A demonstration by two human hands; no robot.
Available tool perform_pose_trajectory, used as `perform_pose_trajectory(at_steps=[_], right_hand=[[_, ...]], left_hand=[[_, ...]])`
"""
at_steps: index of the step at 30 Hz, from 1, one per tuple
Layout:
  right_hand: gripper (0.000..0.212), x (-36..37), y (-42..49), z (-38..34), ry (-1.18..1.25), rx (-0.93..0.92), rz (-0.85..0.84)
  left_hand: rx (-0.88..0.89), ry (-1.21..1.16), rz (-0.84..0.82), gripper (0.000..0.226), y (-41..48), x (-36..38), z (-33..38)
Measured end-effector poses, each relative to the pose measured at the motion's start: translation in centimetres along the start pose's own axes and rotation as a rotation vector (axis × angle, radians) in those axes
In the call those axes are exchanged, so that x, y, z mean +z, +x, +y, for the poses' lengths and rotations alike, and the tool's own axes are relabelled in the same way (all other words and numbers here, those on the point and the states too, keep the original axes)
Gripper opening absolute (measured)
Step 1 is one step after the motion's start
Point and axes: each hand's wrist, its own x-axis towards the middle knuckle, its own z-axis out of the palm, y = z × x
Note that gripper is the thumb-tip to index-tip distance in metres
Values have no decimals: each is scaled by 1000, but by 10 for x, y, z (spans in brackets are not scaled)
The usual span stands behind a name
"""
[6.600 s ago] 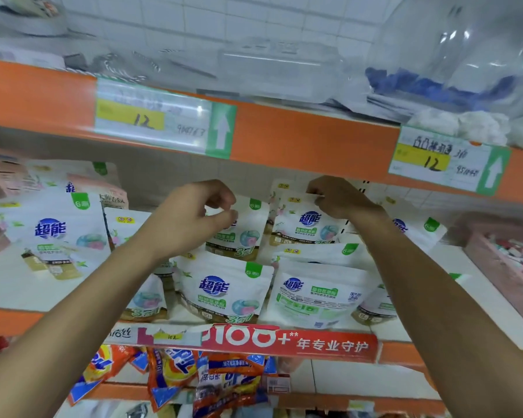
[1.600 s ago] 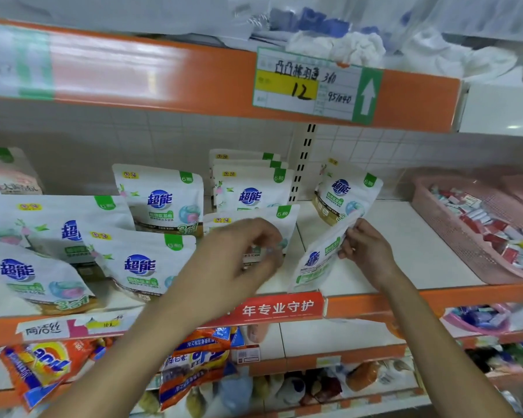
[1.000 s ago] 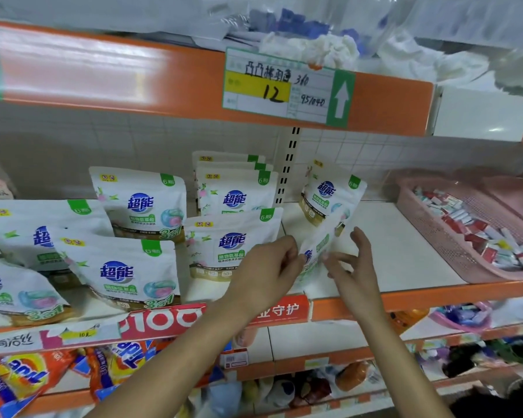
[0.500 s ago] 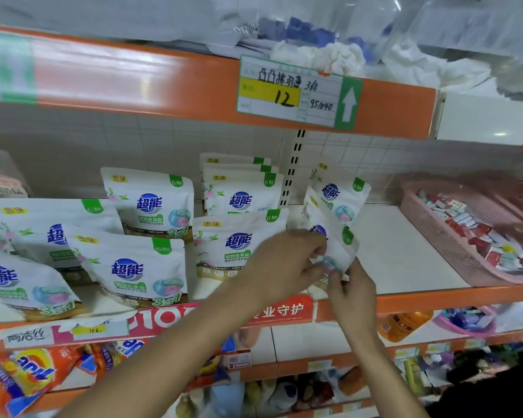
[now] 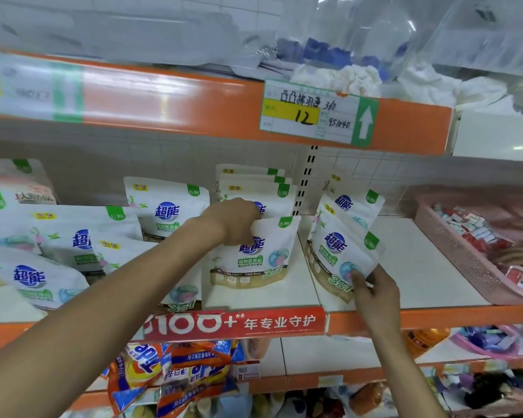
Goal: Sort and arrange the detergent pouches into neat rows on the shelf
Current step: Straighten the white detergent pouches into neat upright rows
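Two hands on two pouches, and the right one sits askew.

My right hand (image 5: 375,292) pinches the lower corner of a white plastic detergent pouch with a blue logo (image 5: 335,251). The pouch rises up and to the left of that hand, its top edge sloping down toward it, on the white shelf with an orange front rail (image 5: 420,267). A matching rear pouch (image 5: 355,203) stands just behind it. My left hand (image 5: 234,221), arm stretched in from the left, curls over the top edge of the upright front-centre pouch (image 5: 254,257). I judge the right hand better placed to square the askew pouch.
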Motion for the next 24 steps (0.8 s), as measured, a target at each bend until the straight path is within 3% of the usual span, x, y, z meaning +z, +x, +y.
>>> perform_pose_trajectory(at_steps=[5,9,14,20,24], right_hand=[[22,-4,3,7,8,15,24],[22,-11,5,15,87,66,16],[26,-19,5,17,276,176,-16],[18,-19,4,17,347,222,-131],[20,-7,2,7,338,183,-220]], left_hand=[[-26,44,96,13,11,-1,-7],[-36,3,117,14,20,-7,-13],[-34,-106,21,38,35,-11,-19],[43,-83,39,26,35,-14,-20],[48,-19,52,32,33,-14,-24]])
